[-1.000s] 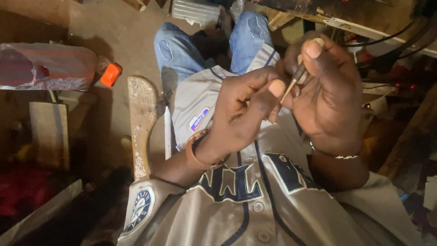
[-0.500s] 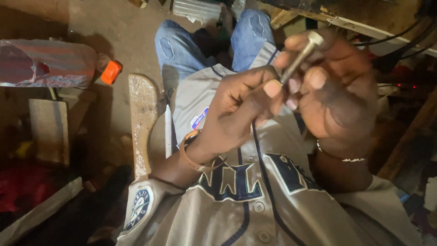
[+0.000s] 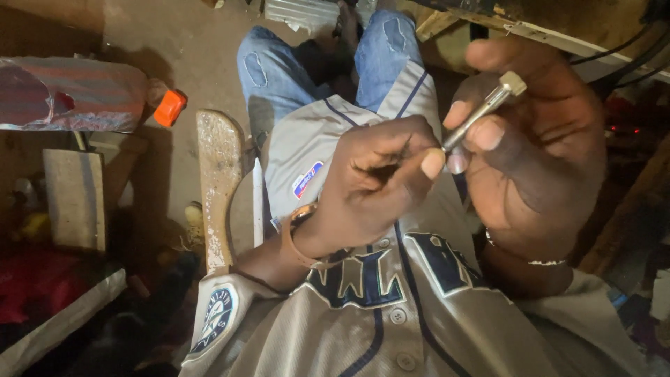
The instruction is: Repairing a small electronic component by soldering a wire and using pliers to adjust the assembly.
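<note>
I hold a small silvery metal rod with a squared head up in front of my chest. My right hand grips it between thumb and fingers, the squared head pointing up and right. My left hand pinches the rod's lower end between thumb and forefinger, and a thin dark bit pokes out there. A brown band circles my left wrist, a thin bracelet my right. Below both hands are my grey jersey and blue jeans.
A wooden plank stands on the floor at my left. A plastic bottle with an orange cap lies at the upper left, above a grey block. Dark cables and a bench edge run along the upper right.
The rod has tilted and risen so its squared head now sits higher and farther right. My right hand has opened out around it, while my left hand stays pinched at the lower end.
</note>
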